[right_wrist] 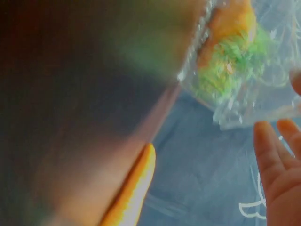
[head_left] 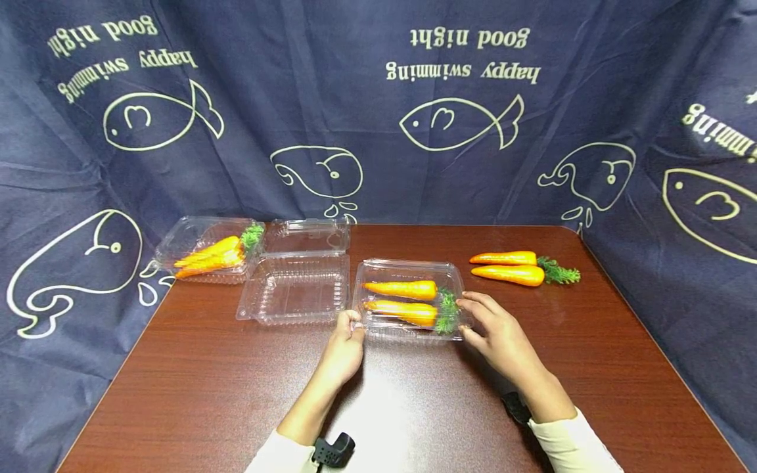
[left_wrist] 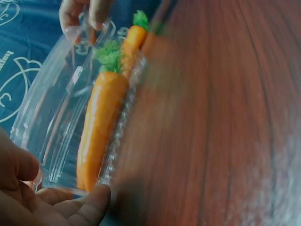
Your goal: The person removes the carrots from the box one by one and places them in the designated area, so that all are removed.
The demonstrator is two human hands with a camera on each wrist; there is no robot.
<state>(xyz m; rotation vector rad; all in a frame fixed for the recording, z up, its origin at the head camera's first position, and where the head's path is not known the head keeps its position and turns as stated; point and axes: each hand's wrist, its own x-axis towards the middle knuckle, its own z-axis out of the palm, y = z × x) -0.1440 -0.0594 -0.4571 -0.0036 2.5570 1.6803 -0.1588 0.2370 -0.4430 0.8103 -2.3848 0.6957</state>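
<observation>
A clear plastic clamshell box (head_left: 408, 265) lies in the middle of the table, with two carrots (head_left: 408, 289) with green tops inside. Its lid (left_wrist: 49, 110) is over the carrots; whether it is latched I cannot tell. My left hand (head_left: 345, 351) grips the box's near left corner, thumb above and fingers around the edge. At the right end, beside the green tops, my right hand (head_left: 503, 335) has its fingers spread and fairly straight at the box's edge. In the right wrist view, the fingertips (right_wrist: 262, 129) are close to the lid's edge.
Left of the box stands an open, empty clamshell (head_left: 298, 289) with its lid (head_left: 307, 236) folded back. Further left is a clamshell (head_left: 204, 226) holding carrots (head_left: 209, 256). Two loose carrots (head_left: 508, 274) lie at the back right. A blue printed cloth (head_left: 367, 85) hangs behind the table.
</observation>
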